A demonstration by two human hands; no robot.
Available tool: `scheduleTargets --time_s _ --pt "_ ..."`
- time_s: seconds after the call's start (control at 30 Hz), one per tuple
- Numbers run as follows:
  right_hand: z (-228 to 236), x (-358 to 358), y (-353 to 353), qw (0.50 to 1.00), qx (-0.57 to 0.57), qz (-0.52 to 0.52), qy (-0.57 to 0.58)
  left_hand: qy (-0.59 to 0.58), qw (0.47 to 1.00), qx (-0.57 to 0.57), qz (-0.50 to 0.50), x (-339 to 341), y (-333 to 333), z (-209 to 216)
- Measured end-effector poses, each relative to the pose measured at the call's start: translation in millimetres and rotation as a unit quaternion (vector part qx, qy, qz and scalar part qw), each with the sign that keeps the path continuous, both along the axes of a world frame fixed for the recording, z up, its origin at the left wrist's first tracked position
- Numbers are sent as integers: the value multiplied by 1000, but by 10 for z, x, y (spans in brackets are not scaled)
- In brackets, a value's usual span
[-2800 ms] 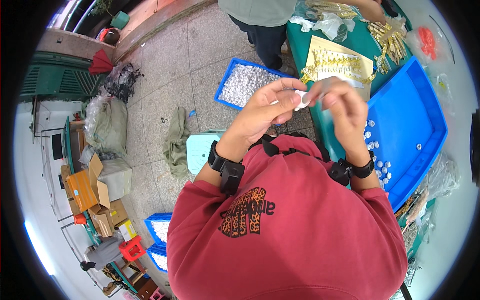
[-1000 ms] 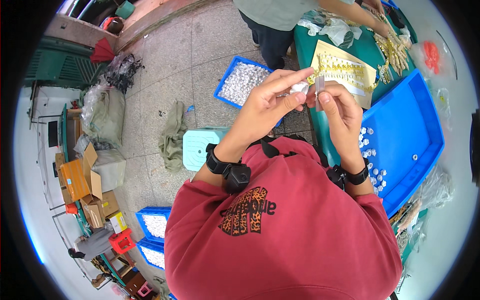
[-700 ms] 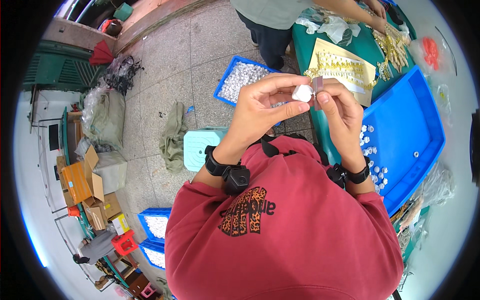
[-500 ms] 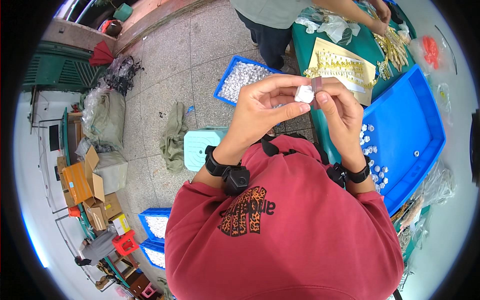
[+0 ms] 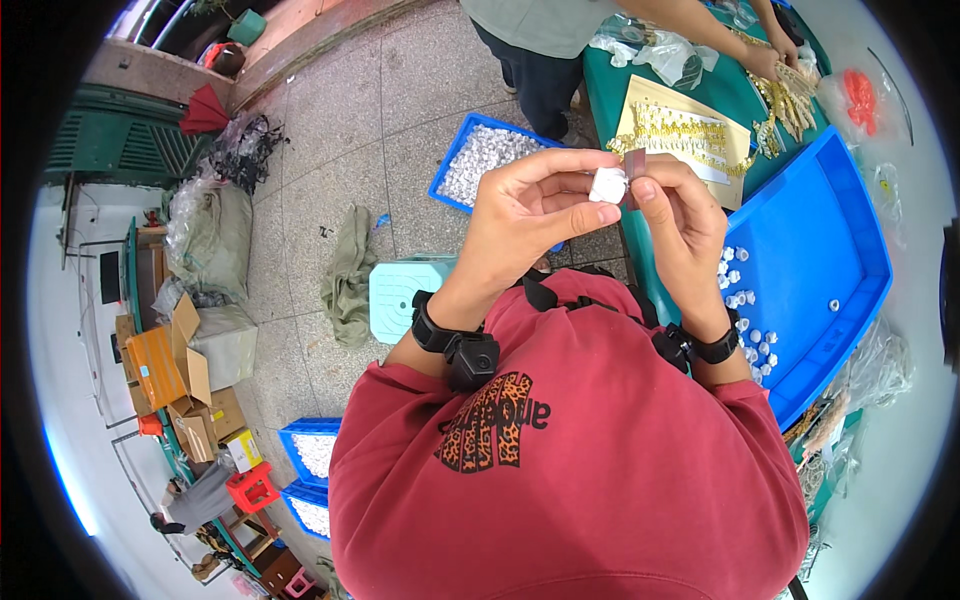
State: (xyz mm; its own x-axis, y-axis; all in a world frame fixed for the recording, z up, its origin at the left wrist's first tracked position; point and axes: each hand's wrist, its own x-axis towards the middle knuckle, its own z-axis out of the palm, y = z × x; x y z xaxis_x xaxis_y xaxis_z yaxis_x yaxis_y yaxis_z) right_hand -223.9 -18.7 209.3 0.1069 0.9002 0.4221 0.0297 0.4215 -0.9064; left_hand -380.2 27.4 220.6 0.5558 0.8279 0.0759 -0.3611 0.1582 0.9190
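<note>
My left hand (image 5: 535, 205) pinches a small white rosebud-shaped piece (image 5: 608, 185) between thumb and fingertips. Close against its right side is a reddish-brown strip (image 5: 635, 165), gripped by my right hand (image 5: 682, 215) with thumb and bent fingers. The strip looks like sandpaper, though its surface is too small to make out. Both hands are raised in front of my chest. To the right lies a large blue tray (image 5: 840, 250) with several similar white pieces (image 5: 757, 350) scattered along its near left side.
A co-worker's hands (image 5: 780, 60) handle gold trim at the green table's (image 5: 605, 90) far end. A board with gold pieces (image 5: 740, 190) lies nearer. On the floor are a blue crate of white pieces (image 5: 435, 185), a pale green stool (image 5: 400, 300) and a grey-green cloth (image 5: 347, 280).
The reddish-brown strip has shifted slightly upward and right against the white piece, which has turned a little. My hands stay in nearly the same place. The co-worker's hands have moved slightly.
</note>
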Motion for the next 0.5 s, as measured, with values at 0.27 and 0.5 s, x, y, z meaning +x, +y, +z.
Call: scheduleTargets --time_s 0.27,0.5 --pt "-12 109 41 998 -32 40 -26 49 998 41 11 -18 20 -1" --pt "-10 95 20 997 -36 37 54 -28 995 -95 -4 12 66 -10"
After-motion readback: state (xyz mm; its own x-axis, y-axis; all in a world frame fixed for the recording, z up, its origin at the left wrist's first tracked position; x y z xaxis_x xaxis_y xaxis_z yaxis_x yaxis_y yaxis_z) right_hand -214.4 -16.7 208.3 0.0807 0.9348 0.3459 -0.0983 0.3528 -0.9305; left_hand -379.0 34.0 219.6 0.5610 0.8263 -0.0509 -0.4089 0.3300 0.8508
